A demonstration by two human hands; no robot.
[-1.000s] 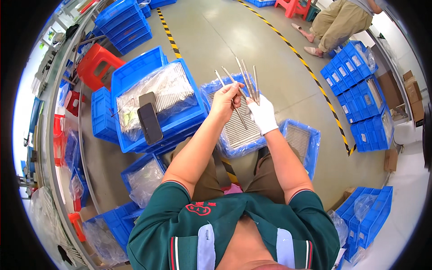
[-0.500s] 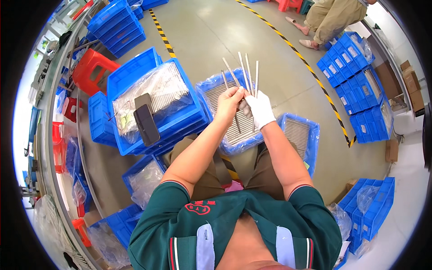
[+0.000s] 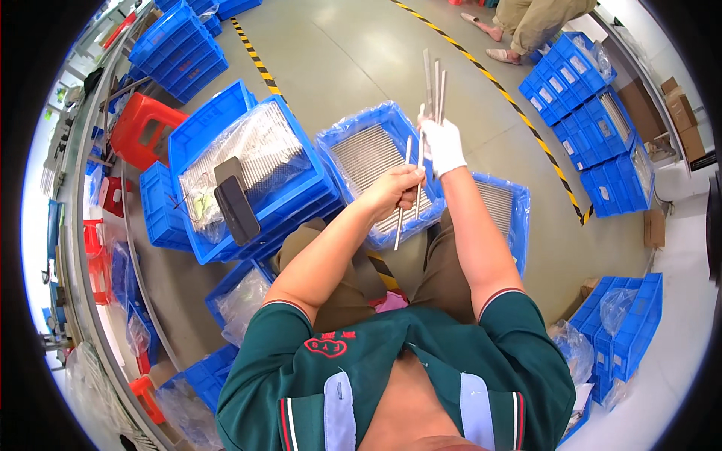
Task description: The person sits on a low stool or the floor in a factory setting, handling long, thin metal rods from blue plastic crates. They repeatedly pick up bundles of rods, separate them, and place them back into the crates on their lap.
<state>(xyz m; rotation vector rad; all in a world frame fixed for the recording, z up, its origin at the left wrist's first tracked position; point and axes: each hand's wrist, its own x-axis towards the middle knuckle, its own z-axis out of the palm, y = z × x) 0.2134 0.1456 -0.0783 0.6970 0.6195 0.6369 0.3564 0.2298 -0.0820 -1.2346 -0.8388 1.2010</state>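
My bare left hand (image 3: 396, 188) is closed, pinching thin metal rods (image 3: 401, 224) that point up and down across the fingers. On my right hand (image 3: 444, 146) is a white glove; its fingers wrap several similar metal rods (image 3: 429, 79), whose long ends stick out toward the far side. Both hands are above a plastic-lined blue crate (image 3: 328, 141) where many grey rods lie side by side. To the right, partly behind my right forearm, another lined blue crate (image 3: 524, 218) holds more rods.
Stacked blue crates (image 3: 312, 199) at left carry bagged rods (image 3: 263, 139) and a dark phone (image 3: 236, 209). Behind them stands a red stool (image 3: 139, 135). More crates (image 3: 602, 143) line the right side. Beyond the striped floor tape (image 3: 519, 113), a seated person's legs (image 3: 526, 30) show.
My hands have drawn apart. The gloved right hand moved slightly right and farther away with its rods, while the left came lower and nearer, with rods in its fingers.
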